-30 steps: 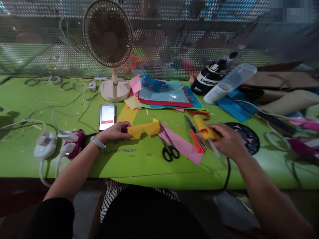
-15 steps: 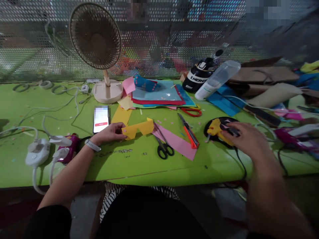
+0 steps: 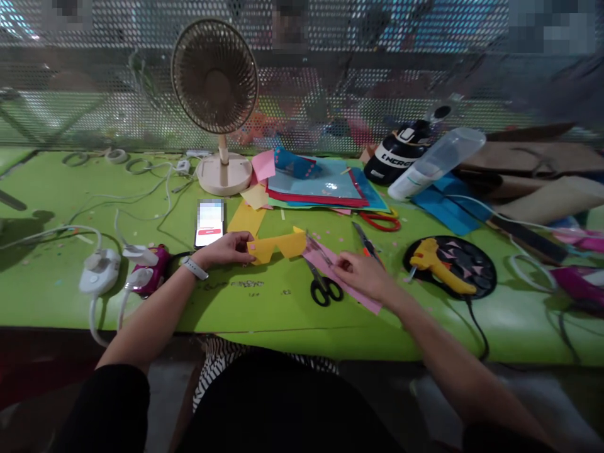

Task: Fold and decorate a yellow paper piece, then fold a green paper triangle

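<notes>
The left hand (image 3: 226, 249) pinches the left end of a yellow paper mask (image 3: 289, 244) over the green surface (image 3: 283, 321); rightward, apparent tweezers (image 3: 321, 250) sit grasped in the right hand (image 3: 363, 275), above a pink paper strip (image 3: 365, 302). Seemingly a tool-readying step; the next move calls for a steady mask and precise tips.

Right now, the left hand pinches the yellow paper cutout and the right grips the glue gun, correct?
Not quite: in the head view, the glue gun lies on the black tray, away from the right hand. The left hand does pinch the paper cutout.
</notes>
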Tool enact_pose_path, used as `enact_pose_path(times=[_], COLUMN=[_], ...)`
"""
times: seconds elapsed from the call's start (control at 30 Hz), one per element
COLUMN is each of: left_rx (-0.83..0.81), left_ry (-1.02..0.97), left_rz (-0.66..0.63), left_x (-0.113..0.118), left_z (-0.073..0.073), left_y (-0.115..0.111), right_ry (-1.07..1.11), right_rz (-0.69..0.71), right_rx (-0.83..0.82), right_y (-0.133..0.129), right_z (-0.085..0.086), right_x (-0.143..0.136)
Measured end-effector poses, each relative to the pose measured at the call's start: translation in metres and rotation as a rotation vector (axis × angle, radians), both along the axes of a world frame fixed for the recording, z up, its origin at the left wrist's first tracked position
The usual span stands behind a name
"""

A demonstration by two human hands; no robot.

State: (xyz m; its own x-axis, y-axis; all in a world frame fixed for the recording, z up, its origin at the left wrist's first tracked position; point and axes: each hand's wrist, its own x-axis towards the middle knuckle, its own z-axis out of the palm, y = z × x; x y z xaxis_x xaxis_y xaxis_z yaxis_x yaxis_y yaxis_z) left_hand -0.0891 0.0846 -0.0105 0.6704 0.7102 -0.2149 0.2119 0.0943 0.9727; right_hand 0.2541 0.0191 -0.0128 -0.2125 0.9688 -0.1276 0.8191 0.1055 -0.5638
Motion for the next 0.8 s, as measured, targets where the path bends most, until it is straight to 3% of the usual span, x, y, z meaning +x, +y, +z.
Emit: enact_pose_path(times=[0.13, 0.43, 0.67, 0.8], left_rx=[0.012, 0.049, 0.023, 0.016], left_ry=[0.006, 0.003, -0.018, 0.006], left_rz=[0.004, -0.023, -0.021, -0.026], left_x=[-0.001, -0.004, -0.003, -0.003], left_z=[-0.002, -0.006, -0.006, -0.002], left_y=[0.0, 0.001, 0.004, 0.005], right_ry=[0.328, 0.892, 0.853, 0.619], right_rz=[-0.182, -0.245, -0.335, -0.218], right_rx=[-0.206, -0.048, 0.452, 0.411], right_y=[0.0, 0.019, 0.024, 0.028], right_z=[0.005, 0.019, 0.042, 0.033], right_x=[0.011, 0.009, 0.004, 0.006])
